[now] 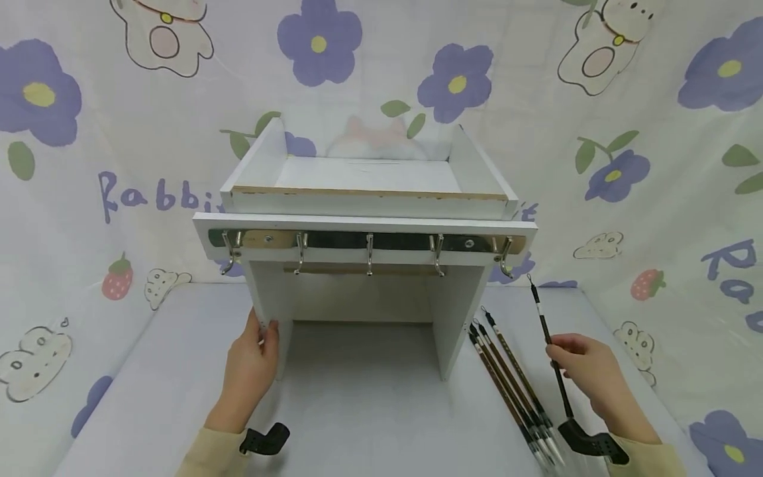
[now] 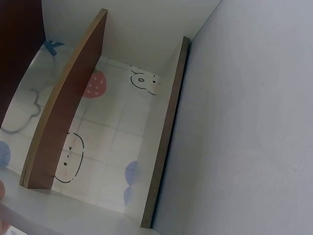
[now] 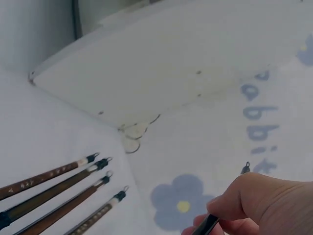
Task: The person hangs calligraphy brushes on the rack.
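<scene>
My left hand (image 1: 247, 364) holds the front edge of the left side panel of a white shelf unit (image 1: 363, 208), thumb on the inner side. Along the shelf's front runs a shiny rail (image 1: 340, 240) with several metal hooks. Off to the right, my right hand (image 1: 587, 371) pinches a black calligraphy brush (image 1: 543, 324) by its handle, loop end up, beside the shelf. The brush's lower end is hidden behind the wrist camera. In the right wrist view, thumb and fingers close around the brush handle (image 3: 208, 224).
Several more calligraphy brushes (image 1: 507, 371) lie side by side on the white table (image 1: 363, 424), between the shelf and my right hand, loop ends toward the back. A patterned cloth (image 1: 524, 139) with flowers hangs behind. The left wrist view shows the shelf's brown-edged crossboards (image 2: 68, 103).
</scene>
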Available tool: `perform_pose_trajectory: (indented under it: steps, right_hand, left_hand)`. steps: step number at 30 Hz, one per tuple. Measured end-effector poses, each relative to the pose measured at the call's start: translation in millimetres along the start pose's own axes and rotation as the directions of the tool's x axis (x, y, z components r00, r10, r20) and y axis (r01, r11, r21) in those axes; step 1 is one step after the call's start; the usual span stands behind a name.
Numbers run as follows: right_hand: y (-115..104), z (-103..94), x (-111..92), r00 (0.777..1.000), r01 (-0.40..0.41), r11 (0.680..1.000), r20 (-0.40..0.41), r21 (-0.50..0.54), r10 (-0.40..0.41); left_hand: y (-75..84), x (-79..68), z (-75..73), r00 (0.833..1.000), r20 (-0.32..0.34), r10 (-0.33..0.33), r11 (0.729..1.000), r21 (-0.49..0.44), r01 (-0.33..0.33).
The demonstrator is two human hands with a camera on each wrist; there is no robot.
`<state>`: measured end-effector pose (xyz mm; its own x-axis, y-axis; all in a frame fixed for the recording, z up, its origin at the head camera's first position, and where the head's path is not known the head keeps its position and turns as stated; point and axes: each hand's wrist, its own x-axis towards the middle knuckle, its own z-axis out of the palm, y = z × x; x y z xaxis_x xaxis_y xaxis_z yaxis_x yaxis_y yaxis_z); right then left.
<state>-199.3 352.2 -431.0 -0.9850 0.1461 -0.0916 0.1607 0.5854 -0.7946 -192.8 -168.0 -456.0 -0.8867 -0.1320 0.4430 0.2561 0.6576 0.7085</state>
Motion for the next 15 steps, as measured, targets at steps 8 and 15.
perform_pose_trajectory:
  steps: [8, 15]
  right_hand:
    - [-22, -3.0, -20, 0.998, 0.055, 0.998, -0.020, 0.008, -0.055]
    - [-34, -2.2, -30, 0.995, 0.100, 0.994, -0.024, 0.052, -0.099]
  left_hand:
    - [-3.8, -1.0, -0.4, 1.000, 0.013, -0.026, 1.000, 0.000, 0.026]
    - [-1.3, 1.1, -0.4, 1.000, 0.001, -0.003, 1.000, 0.003, 0.003]
